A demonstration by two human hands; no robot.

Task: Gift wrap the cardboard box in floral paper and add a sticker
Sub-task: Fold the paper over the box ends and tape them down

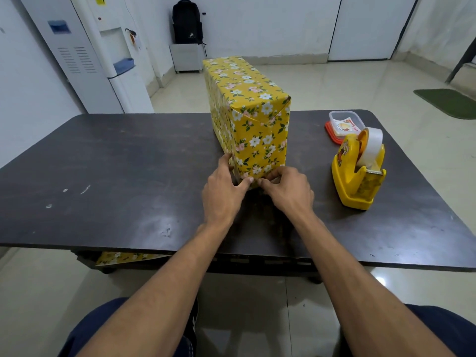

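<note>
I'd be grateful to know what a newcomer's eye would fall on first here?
A tall, yellow floral-wrapped box stands on the dark table, with the left hand and right hand pinching its near bottom edge. To its right sit a yellow tape dispenser and, behind that, a clear tub holding stickers.

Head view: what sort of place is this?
Likely a plain office or back room: a water dispenser by the wall, a black backpack on a small white cabinet, and a dark worktable.
</note>
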